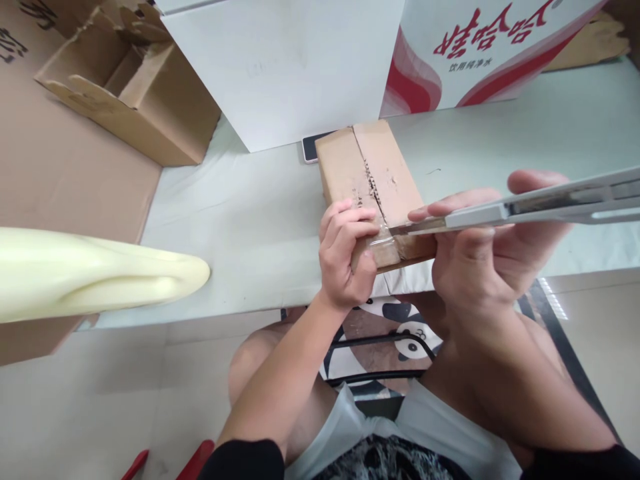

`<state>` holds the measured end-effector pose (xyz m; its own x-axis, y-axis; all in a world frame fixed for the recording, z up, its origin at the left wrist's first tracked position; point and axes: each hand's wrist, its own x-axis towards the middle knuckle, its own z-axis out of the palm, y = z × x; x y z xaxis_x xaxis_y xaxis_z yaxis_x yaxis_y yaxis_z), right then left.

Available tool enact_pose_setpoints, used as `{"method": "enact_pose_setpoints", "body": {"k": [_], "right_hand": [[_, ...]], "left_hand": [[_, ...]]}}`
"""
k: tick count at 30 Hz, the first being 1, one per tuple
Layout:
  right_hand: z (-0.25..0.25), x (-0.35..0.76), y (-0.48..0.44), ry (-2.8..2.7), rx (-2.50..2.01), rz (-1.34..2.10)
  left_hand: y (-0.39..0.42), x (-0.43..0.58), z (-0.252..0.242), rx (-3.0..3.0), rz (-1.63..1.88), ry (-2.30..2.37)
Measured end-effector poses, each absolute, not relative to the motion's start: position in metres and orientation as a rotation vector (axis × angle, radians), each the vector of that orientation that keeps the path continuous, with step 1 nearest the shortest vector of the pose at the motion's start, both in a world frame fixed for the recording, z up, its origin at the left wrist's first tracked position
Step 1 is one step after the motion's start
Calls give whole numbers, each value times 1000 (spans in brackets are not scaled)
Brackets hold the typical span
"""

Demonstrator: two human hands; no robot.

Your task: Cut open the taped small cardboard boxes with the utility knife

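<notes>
A small brown cardboard box (pixel 350 167) stands at the front edge of the table, its top seam torn in places and clear tape at its near end. My left hand (pixel 347 253) is curled on the box's near left corner and grips it. In my right hand (pixel 483 250) is a white utility knife (pixel 550 203), held nearly level with its handle pointing right. The metal blade reaches left, and its tip is at the taped seam near my left fingertips.
Behind the box are a phone (pixel 311 149), a large white box (pixel 300 67) and a red and white carton (pixel 480 47). An open cardboard box (pixel 170 100) stands at the back left. A pale yellow object (pixel 100 273) juts in from the left. The table (pixel 240 220) has a pale cloth.
</notes>
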<state>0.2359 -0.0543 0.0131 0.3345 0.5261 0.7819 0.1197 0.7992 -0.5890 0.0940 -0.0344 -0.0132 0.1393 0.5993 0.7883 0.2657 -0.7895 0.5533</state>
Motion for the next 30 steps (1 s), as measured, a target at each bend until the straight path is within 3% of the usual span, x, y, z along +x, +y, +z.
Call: {"method": "enact_pose_setpoints", "body": {"k": [30], "right_hand": [[8,239,-44,-1151,-645,193]], "left_hand": [[-37,92,-14,2149,1678,854]]}}
